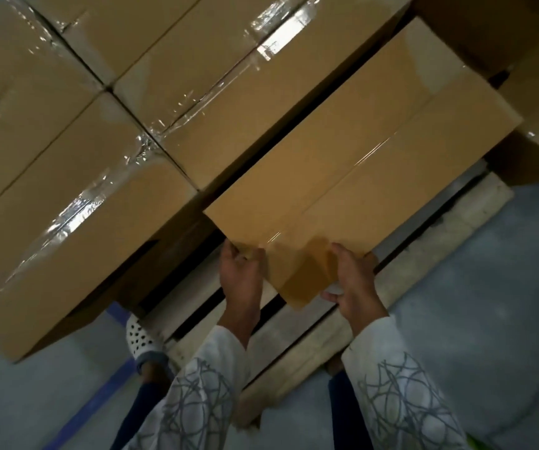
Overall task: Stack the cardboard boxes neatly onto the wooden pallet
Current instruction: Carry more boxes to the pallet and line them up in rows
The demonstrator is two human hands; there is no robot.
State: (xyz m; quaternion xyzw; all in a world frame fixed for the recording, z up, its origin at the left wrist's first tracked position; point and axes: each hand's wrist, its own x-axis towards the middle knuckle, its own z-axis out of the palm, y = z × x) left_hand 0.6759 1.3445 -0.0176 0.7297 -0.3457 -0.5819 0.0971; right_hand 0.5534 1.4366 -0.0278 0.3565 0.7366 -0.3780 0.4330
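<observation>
All fingers (343, 254) on near box (359, 151) end

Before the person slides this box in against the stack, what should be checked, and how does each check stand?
1. Grip: the left hand and right hand both hold the near end of the long box: ok.
2. Flush with the wrapped stack: a dark gap runs along the box's left side: not ok.
3. Resting flat: the underside is hidden: cannot tell.
4. Room on the pallet: bare slats show below and to the right of the box: ok.
5. Feet: the white shoe is beside the pallet, left of the hands, not under the box: ok.
6. Far end lined up: too blurred: cannot tell.
</observation>
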